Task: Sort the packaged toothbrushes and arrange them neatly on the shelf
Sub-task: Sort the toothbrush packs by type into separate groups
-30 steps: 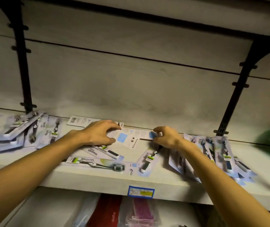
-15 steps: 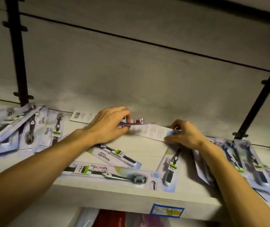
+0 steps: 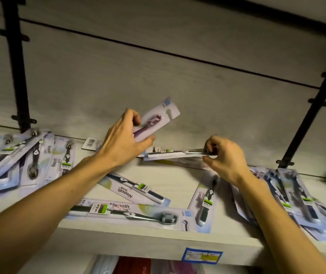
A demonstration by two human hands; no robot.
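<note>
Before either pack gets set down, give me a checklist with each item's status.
1. Left hand grips the purple toothbrush pack, lifted clear of the shelf: ok.
2. Right hand pinches the flat pack at its end: ok.
3. Matching purple pile to receive it: cannot tell.
4. Loose packs in the middle lined up: not ok.
5. Left pile squared: not ok.

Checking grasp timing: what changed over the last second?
The left hand has lifted a purple toothbrush pack off the shelf, tilted up against the back wall. The right hand has raised a flat pack by its end, seen edge-on. Both were at shelf level before. The loose packs at the front and the side piles stayed put.
</note>
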